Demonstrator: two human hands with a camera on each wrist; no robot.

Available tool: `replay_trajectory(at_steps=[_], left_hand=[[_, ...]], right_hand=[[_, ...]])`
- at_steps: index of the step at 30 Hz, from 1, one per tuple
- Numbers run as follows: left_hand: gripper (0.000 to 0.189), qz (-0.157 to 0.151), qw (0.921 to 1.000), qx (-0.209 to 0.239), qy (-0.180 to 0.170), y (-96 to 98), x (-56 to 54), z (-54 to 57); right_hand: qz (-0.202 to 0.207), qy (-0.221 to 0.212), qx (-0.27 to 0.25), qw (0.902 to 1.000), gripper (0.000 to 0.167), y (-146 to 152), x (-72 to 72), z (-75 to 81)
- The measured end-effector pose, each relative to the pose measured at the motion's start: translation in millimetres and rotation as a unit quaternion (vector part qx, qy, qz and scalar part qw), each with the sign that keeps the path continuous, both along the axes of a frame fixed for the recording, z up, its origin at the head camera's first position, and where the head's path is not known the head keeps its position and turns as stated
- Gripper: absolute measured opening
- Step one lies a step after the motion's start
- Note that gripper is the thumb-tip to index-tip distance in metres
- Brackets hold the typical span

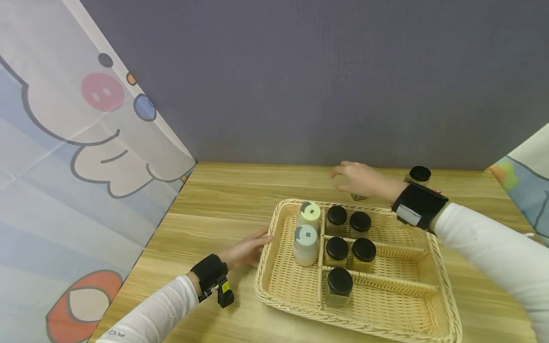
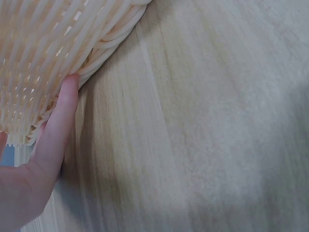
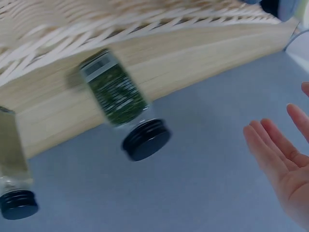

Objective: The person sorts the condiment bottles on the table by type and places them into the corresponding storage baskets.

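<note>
My left hand (image 1: 249, 250) touches the left side of a woven basket (image 1: 267, 267), its fingers lying along the wicker wall in the left wrist view. Behind the basket's back rim hovers my right hand (image 1: 358, 180), holding nothing, its fingers spread apart in the right wrist view. Close by that hand a black-lidded glass jar of green herbs (image 3: 116, 92) stands on the table; in the head view the hand mostly hides it. A second black-lidded jar (image 1: 419, 175), with pale contents, stands farther right near the right wrist.
Dividers split the basket into compartments. On its left are two pale bottles, one with a yellow-green lid (image 1: 310, 211), one with a whitish lid (image 1: 306, 236). Several black-lidded jars (image 1: 340, 281) occupy the right-hand compartments. A grey wall (image 1: 300, 95) borders the wooden table (image 1: 223, 190).
</note>
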State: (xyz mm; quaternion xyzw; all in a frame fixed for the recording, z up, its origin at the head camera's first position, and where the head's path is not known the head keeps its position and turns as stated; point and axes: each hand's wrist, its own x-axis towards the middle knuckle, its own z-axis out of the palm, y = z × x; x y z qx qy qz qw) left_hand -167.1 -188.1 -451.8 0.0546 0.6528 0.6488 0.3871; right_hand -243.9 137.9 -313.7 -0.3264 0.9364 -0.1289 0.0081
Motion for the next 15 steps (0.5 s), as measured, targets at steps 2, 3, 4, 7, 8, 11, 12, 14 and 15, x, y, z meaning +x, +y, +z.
replay_trajectory(at_steps=[2, 3, 4, 7, 8, 11, 12, 14, 15], left_hand=[[0.061, -0.002, 1.0, 0.0, 0.0, -0.1, -0.1, -0.1], [0.061, -0.003, 1.0, 0.0, 0.001, -0.1, 0.0, 0.0], [0.061, -0.004, 1.0, 0.0, 0.0, 0.0, -0.1, -0.1], [0.062, -0.003, 1.0, -0.001, 0.0, 0.2, 0.0, 0.0], [0.062, -0.002, 1.0, -0.001, 0.0, 0.3, 0.0, 0.0], [0.062, 0.0, 1.0, -0.004, -0.001, 0.6, -0.1, 0.1], [0.062, 0.001, 1.0, -0.003, -0.001, 0.8, -0.3, 0.3], [0.062, 0.002, 1.0, -0.003, -0.001, 1.1, -0.5, 0.2], [0.062, 0.002, 1.0, -0.003, -0.002, 1.2, -0.6, 0.3]], right_hand=[[-0.009, -0.005, 0.008, 0.9999, 0.031, 5, -4.0, -0.3], [-0.016, -0.007, 0.012, 0.9998, 0.031, 8, -5.9, -0.8], [-0.023, -0.013, 0.016, 0.9995, 0.032, 10, -7.9, -1.5], [-0.043, -0.029, 0.026, 0.9983, 0.034, 18, -13.3, -3.8], [-0.049, -0.035, 0.029, 0.9978, 0.034, 21, -14.8, -4.4], [-0.064, -0.044, 0.035, 0.9964, 0.036, 27, -18.6, -6.0], [-0.067, -0.047, 0.035, 0.996, 0.036, 30, -19.8, -6.4], [-0.074, -0.049, 0.032, 0.9955, 0.037, 33, -22.7, -8.4], [-0.077, -0.049, 0.032, 0.9953, 0.037, 35, -24.2, -9.7]])
